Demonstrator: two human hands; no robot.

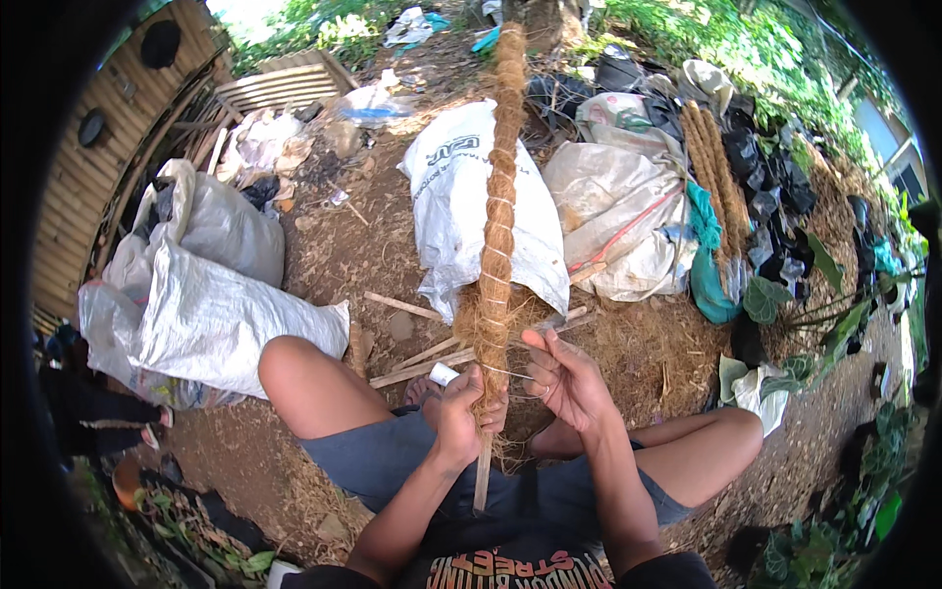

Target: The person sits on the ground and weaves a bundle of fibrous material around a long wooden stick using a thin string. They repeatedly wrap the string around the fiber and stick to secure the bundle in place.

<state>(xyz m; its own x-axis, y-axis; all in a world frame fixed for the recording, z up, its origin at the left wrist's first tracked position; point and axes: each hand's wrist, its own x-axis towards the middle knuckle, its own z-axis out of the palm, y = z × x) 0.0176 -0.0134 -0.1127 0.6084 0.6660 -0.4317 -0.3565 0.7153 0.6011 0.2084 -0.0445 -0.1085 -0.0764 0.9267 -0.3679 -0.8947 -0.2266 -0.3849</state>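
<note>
While our left hand (459, 410) clamps the lower end of the fibre-wrapped pole (499, 201) at lower centre, probably to steady it, our right hand (571, 385), apart from the left, pinches the pale cord (514, 374), seemingly to hold it taut. The pole runs up to the frame's top edge. As for textures, we see creased, woven-looking white sacks (231, 319) at left, then the pole's shaggy brown cylinder, ringed by thin turns, and similarly bristly brown poles (714, 177) side by side at upper right.
</note>
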